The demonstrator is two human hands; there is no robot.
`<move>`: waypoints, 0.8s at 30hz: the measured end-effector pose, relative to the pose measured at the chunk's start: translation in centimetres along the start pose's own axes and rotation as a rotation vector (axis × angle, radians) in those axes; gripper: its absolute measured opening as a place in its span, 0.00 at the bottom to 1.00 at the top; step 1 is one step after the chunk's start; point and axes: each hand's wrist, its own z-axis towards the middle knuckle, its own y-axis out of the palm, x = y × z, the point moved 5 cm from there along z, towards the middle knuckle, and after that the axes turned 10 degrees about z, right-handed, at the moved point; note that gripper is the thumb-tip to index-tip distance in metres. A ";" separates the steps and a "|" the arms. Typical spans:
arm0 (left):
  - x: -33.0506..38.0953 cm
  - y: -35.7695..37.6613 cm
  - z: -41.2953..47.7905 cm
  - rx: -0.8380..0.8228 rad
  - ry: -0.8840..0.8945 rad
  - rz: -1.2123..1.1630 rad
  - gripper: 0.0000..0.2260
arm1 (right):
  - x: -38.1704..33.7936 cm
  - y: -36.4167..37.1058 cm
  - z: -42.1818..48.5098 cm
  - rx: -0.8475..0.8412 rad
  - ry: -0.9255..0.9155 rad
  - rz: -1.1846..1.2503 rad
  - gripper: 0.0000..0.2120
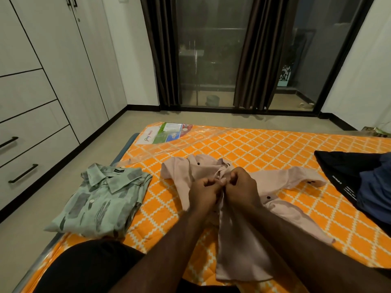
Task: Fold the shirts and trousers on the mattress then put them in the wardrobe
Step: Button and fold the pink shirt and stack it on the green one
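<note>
Pinching the pink shirt point(281, 178) placket, left hand point(204, 192) and right hand point(240, 187) meet above the mattress point(254, 144).

Both bare forearms reach forward side by side; the left hand point(204, 191) and right hand point(242, 188) meet in the middle, fingers curled, each pinching the pink shirt point(285, 179) at its front.

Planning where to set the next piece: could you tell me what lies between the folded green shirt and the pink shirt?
Nothing but bare orange mattress: the head view shows an open strip between the green shirt and the pink shirt.
</note>
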 end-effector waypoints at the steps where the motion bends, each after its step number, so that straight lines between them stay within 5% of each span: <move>1: -0.3 -0.1 0.0 0.006 -0.037 -0.038 0.08 | 0.3 0.2 0.0 -0.007 -0.011 -0.017 0.08; 5: -0.6 -0.5 0.1 0.052 -0.134 -0.190 0.09 | 1.3 0.8 0.5 -0.065 0.074 0.074 0.15; 12: 0.7 1.2 -0.7 -0.165 -0.213 -0.584 0.13 | 1.3 1.2 0.5 -0.338 0.634 0.787 0.08; 14: 0.4 1.0 -0.6 -0.184 -0.169 -0.412 0.13 | 1.5 0.5 0.5 -0.386 0.704 0.823 0.09; 18: 0.9 -0.8 0.5 0.081 0.173 0.478 0.02 | 1.4 -1.6 1.4 -0.273 0.562 0.491 0.08; 21: 1.7 -0.6 0.2 0.126 0.252 0.507 0.05 | 1.8 -2.6 2.4 -0.074 0.485 0.460 0.07; 24: 2.0 -0.5 0.2 0.156 0.282 0.469 0.05 | 2.2 -2.4 2.8 -0.067 0.400 0.437 0.09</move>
